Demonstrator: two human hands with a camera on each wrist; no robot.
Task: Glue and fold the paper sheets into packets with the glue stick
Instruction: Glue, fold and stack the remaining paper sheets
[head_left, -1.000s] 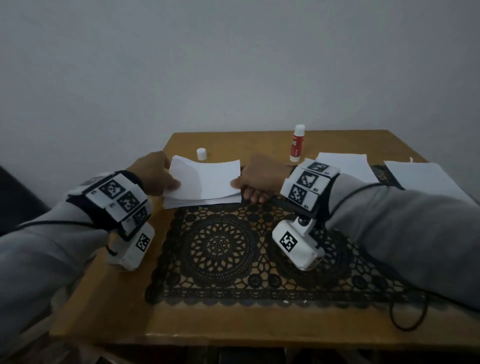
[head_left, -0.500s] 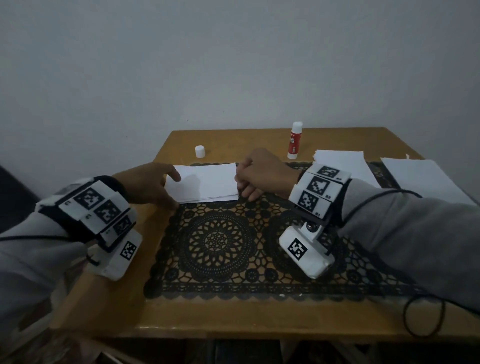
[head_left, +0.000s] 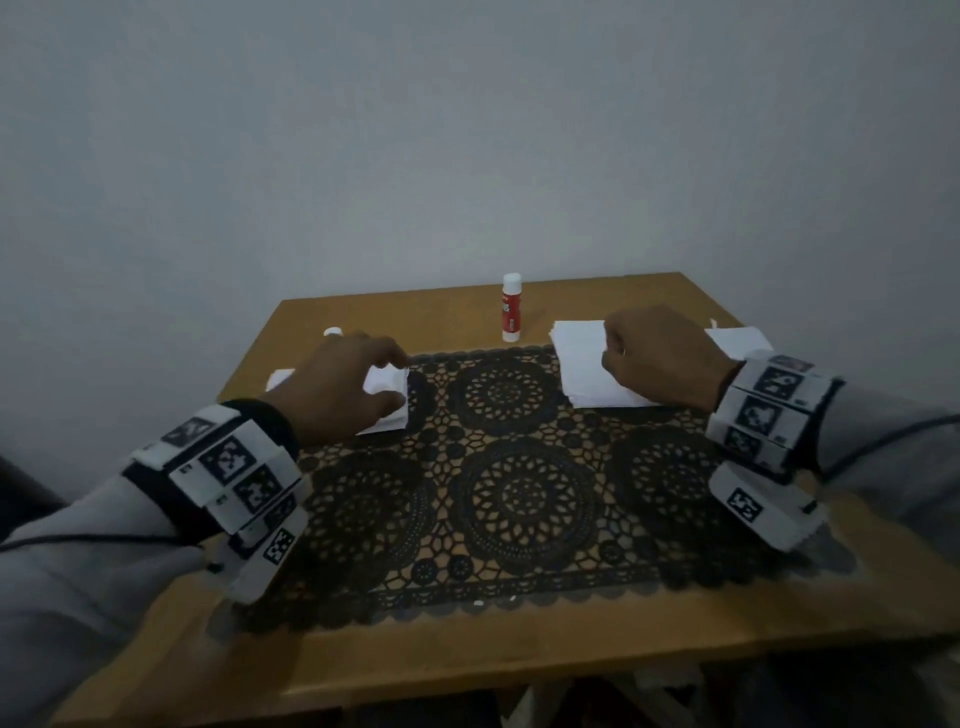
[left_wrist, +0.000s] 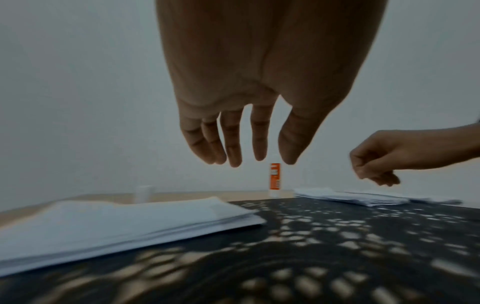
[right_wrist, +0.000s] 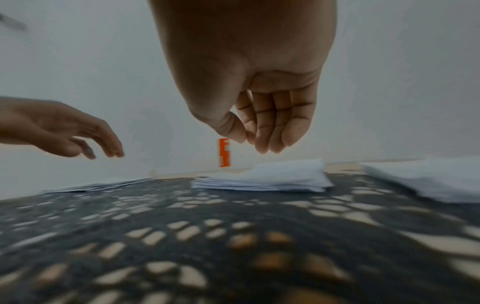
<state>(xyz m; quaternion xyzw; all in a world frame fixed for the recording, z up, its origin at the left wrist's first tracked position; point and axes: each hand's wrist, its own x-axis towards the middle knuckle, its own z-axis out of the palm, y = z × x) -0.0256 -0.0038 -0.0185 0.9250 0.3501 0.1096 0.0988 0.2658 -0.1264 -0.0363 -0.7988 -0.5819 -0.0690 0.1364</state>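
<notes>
My left hand (head_left: 401, 382) hovers open over a pile of folded white packets (head_left: 387, 415) at the mat's left edge; in the left wrist view its straight fingers (left_wrist: 233, 148) hang above that pile (left_wrist: 124, 222) and hold nothing. The right hand (head_left: 609, 358) is above a stack of white paper sheets (head_left: 584, 374) at the mat's right. Its fingers (right_wrist: 275, 131) are loosely curled with the thumb against the forefinger, clear of the stack (right_wrist: 262, 180). The red and white glue stick (head_left: 511, 309) stands uncapped at the table's back between the two piles.
The glue stick's white cap (head_left: 332, 331) stands behind my left hand. A black lace mat (head_left: 519, 493) covers the middle of the wooden table (head_left: 467, 660). A second stack of larger sheets (head_left: 743, 338) lies at the far right. A grey wall backs the table.
Both hands have let go of the folded packet, which now lies on the left pile. The right hand has moved right to above the sheet stack, and the left hand has lifted open.
</notes>
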